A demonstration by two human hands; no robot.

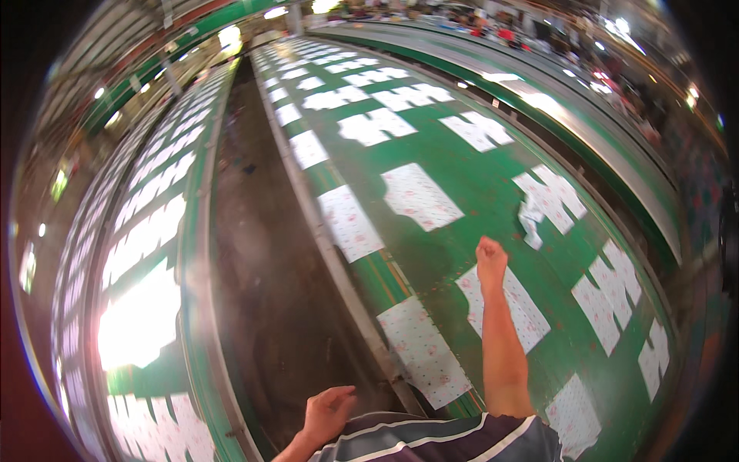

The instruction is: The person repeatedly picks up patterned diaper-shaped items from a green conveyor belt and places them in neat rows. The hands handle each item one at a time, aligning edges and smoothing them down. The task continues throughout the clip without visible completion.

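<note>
My right arm reaches forward over a long green table (431, 254). At its end my right hand (491, 262) is closed, above the far edge of a white printed fabric piece (516, 312). Whatever its fingers hold, if anything, is hidden. A crumpled white cloth (531, 219) lies beyond it, to the right, apart from the hand. Low in the view, my left hand (327, 414) hangs near my body over the dark aisle, fingers loosely bent and nothing visible in them. The nearest fabric to it is a rectangular printed piece (423, 350) at the table's left edge.
Cut fabric pieces (422, 198) lie in rows down the table. A metal rail (308, 208) runs along its left edge, beside the dark aisle (269, 292). Left of the aisle stands another table with bright fabric pieces (142, 319). A long grey table (585, 146) stands at right.
</note>
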